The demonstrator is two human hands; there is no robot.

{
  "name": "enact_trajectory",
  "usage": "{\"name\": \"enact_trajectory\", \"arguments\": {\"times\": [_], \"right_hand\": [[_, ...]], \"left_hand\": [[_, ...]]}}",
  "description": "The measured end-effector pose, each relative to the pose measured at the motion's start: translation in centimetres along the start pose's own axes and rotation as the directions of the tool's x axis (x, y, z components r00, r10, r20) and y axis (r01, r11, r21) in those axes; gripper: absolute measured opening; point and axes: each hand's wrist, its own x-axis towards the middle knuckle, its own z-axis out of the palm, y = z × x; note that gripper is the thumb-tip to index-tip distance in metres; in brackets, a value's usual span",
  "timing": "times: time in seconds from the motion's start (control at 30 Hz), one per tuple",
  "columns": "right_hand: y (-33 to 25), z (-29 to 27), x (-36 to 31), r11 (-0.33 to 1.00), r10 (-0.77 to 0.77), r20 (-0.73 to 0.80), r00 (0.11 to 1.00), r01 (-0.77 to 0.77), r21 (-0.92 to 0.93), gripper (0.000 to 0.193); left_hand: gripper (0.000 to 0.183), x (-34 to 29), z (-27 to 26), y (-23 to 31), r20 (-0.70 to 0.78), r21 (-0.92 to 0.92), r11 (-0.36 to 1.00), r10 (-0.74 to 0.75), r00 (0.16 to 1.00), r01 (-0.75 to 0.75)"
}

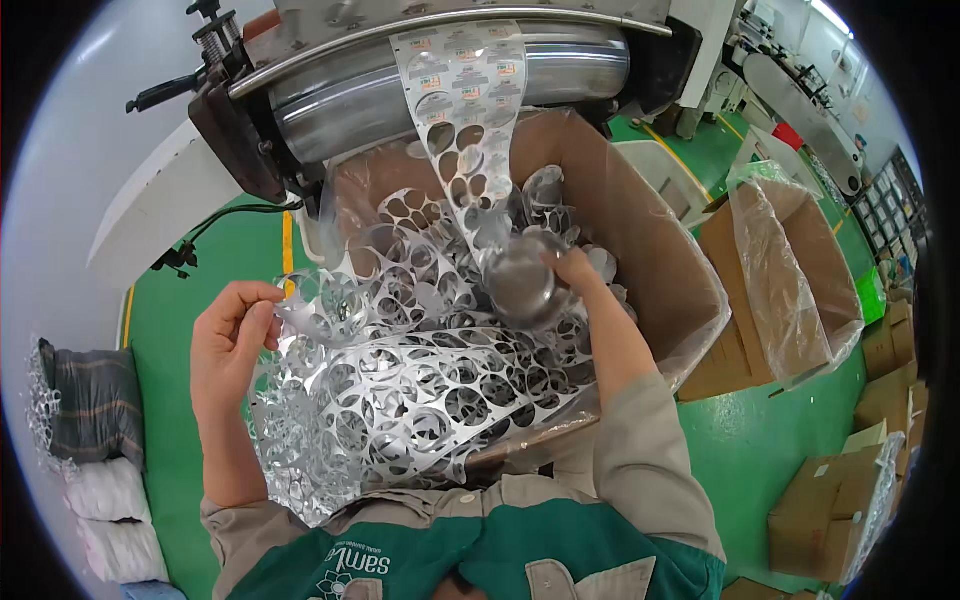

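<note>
My left hand (pixel 238 340) is closed in a pinch on the edge of a punched foil strip (pixel 330 305), a silvery web full of round holes. My right hand (pixel 575 270) grips the rim of a round silvery bowl (pixel 527 280), smeared by motion, over the carton. A printed foil web (pixel 465 85) runs down over a steel roller (pixel 335 105), with round holes cut in its lower part. Its end drops behind the bowl, among loose foil discs (pixel 545 187). Heaped foil scrap (pixel 430 405) spills from the carton toward my body.
The large plastic-lined carton (pixel 650 240) stands under the machine. A second lined carton (pixel 790 270) is to the right, with more cardboard boxes (pixel 825 510) below it. A black lever (pixel 165 95) sticks out at upper left. Dark and white bundles (pixel 95 410) lie at left.
</note>
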Motion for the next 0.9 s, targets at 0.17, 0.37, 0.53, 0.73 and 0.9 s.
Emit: {"name": "enact_trajectory", "arguments": {"times": [0.17, 0.37, 0.53, 0.73, 0.9], "right_hand": [[-6.7, -6.5, -6.3, 0.751, -0.273, 0.265, 0.925, 0.377, -0.542, 0.051], [-10.5, -16.8, -11.5, 0.343, -0.643, 0.056, 0.763, 0.222, 0.913, 0.043], [-12.3, -7.5, -10.3, 0.228, -0.766, 0.287, 0.575, -0.174, 0.958, 0.066], [-5.6, 0.0, -5.7, 0.857, -0.426, 0.289, 0.857, 0.485, -0.174, 0.068], [-5.5, -2.9, -5.9, 0.858, -0.454, 0.352, 0.819, 0.508, -0.076, 0.070]], "left_hand": [[0.014, 0.2, 0.3, 0.8, 0.049, -0.073, 0.996, 0.050, 0.998, -0.046], [0.015, -0.5, 1.3, 6.4, -0.156, 0.006, 0.974, 0.227, 0.961, -0.229], [0.020, -4.2, -1.7, 9.3, -0.267, 0.111, 0.884, 0.466, 0.843, -0.454], [0.024, -5.7, -13.4, 7.4, -0.756, 0.309, 0.912, 0.407, 0.512, -0.268], [0.023, -8.0, -20.0, 0.7, -0.527, 0.730, 0.561, 0.096, 0.845, 0.392]]}}
